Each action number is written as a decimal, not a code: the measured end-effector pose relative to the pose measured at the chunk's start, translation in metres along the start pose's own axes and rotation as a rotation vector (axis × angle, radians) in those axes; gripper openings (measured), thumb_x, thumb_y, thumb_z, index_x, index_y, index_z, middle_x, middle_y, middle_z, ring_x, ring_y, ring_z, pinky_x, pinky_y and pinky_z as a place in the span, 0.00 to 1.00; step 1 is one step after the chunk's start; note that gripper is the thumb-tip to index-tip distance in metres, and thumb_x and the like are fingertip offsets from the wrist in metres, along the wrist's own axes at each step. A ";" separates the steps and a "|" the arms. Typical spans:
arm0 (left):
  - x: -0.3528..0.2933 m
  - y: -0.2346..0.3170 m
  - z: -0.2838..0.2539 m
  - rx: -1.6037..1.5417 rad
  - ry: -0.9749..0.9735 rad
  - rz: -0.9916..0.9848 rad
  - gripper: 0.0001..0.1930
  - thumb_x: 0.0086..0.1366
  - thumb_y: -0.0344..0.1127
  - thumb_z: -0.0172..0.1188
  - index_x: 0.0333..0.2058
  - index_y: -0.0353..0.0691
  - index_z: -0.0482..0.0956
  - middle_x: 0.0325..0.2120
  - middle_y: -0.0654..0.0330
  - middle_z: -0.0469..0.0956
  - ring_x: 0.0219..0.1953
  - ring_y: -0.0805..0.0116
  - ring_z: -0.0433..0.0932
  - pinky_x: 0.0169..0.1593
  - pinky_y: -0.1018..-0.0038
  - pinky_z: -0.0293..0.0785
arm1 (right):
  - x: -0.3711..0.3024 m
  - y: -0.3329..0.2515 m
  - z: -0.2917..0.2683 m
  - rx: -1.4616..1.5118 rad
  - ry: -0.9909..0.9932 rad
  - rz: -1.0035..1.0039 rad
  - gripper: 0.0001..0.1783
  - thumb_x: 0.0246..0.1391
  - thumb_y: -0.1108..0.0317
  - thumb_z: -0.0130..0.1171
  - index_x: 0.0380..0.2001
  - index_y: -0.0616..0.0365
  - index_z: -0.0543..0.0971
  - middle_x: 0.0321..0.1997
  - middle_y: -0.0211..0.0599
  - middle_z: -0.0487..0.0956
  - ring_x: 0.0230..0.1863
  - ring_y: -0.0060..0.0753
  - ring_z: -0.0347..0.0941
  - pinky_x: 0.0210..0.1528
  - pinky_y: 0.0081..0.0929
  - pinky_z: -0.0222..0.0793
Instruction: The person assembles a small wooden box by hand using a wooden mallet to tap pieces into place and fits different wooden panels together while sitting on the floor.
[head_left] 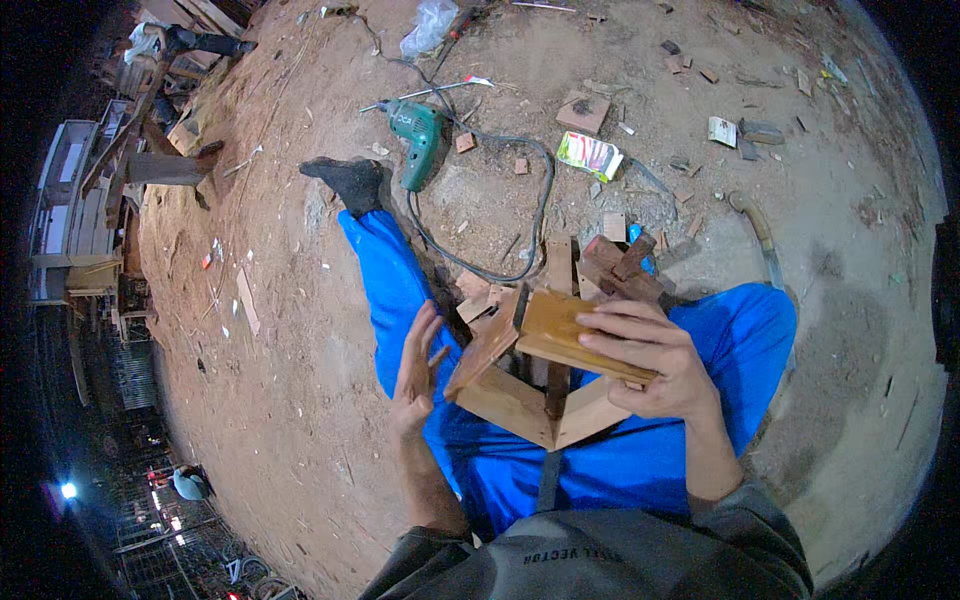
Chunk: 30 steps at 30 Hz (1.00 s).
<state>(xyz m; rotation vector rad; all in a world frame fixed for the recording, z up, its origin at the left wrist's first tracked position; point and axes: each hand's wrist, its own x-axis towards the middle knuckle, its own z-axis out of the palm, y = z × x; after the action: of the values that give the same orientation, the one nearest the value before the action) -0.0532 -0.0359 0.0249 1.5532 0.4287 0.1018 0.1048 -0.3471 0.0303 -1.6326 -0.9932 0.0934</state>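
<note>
My right hand (655, 360) is closed on a varnished wooden board (565, 330), fingers over its top face and thumb underneath. The board's left end meets a second brown board (487, 350) at an angle. Below them, two paler wooden pieces (510, 407) meet in a V over my lap, and whether all these parts are joined I cannot tell. My left hand (415, 375) is raised just left of the second board, fingers stretched and apart, holding nothing. Behind the boards lies a pile of dark reddish wood pieces (622, 268), partly hidden.
A green power drill (415, 135) lies on the dirt floor past my foot, its black cable (548, 190) looping toward me. To the right are a curved-handled tool (755, 225) and a green-and-white packet (590, 155). Wood scraps are scattered about. Timber structures and a person (165, 42) are far left.
</note>
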 end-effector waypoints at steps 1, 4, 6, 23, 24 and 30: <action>-0.002 0.021 0.000 0.000 -0.003 0.002 0.74 0.34 0.80 0.70 0.72 0.34 0.52 0.73 0.47 0.51 0.75 0.50 0.50 0.73 0.52 0.49 | -0.001 -0.006 -0.002 0.017 -0.043 -0.029 0.32 0.35 0.77 0.65 0.52 0.56 0.83 0.59 0.40 0.80 0.60 0.47 0.75 0.64 0.47 0.70; 0.004 0.065 0.001 0.550 -0.439 0.236 0.72 0.38 0.69 0.77 0.71 0.30 0.49 0.72 0.43 0.52 0.74 0.47 0.51 0.74 0.54 0.47 | 0.000 -0.028 0.000 0.014 -0.127 -0.029 0.32 0.34 0.75 0.65 0.51 0.52 0.84 0.60 0.36 0.80 0.61 0.44 0.74 0.65 0.48 0.67; 0.005 0.079 0.031 0.566 -0.498 0.245 0.67 0.41 0.57 0.81 0.71 0.29 0.50 0.70 0.42 0.56 0.73 0.48 0.54 0.74 0.58 0.49 | 0.003 -0.045 -0.001 -0.041 -0.179 -0.056 0.31 0.33 0.74 0.66 0.49 0.50 0.85 0.59 0.33 0.80 0.61 0.42 0.74 0.65 0.50 0.64; -0.033 0.054 0.062 0.645 -0.434 0.387 0.53 0.43 0.37 0.70 0.68 0.28 0.56 0.61 0.37 0.68 0.61 0.36 0.69 0.65 0.55 0.67 | 0.019 -0.129 -0.044 -0.330 -0.652 -0.108 0.28 0.38 0.70 0.68 0.49 0.55 0.82 0.61 0.38 0.77 0.62 0.43 0.70 0.58 0.45 0.68; -0.036 0.053 0.060 0.639 -0.425 0.388 0.53 0.43 0.37 0.70 0.68 0.28 0.56 0.61 0.37 0.68 0.61 0.36 0.69 0.65 0.55 0.67 | 0.022 -0.131 -0.044 -0.312 -0.684 -0.094 0.29 0.37 0.70 0.68 0.49 0.55 0.80 0.62 0.40 0.75 0.63 0.45 0.69 0.59 0.47 0.67; -0.056 0.059 0.066 0.645 -0.342 0.435 0.53 0.43 0.41 0.70 0.68 0.30 0.56 0.57 0.40 0.66 0.60 0.41 0.65 0.65 0.55 0.62 | 0.008 -0.128 -0.030 -0.330 -0.668 0.158 0.40 0.34 0.69 0.71 0.55 0.57 0.65 0.64 0.51 0.66 0.63 0.54 0.67 0.63 0.51 0.64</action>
<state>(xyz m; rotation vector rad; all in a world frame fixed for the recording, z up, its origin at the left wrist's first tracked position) -0.0714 -0.1153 0.0913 2.2344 -0.1806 0.0299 0.0567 -0.3681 0.1507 -2.0361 -1.4316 0.6452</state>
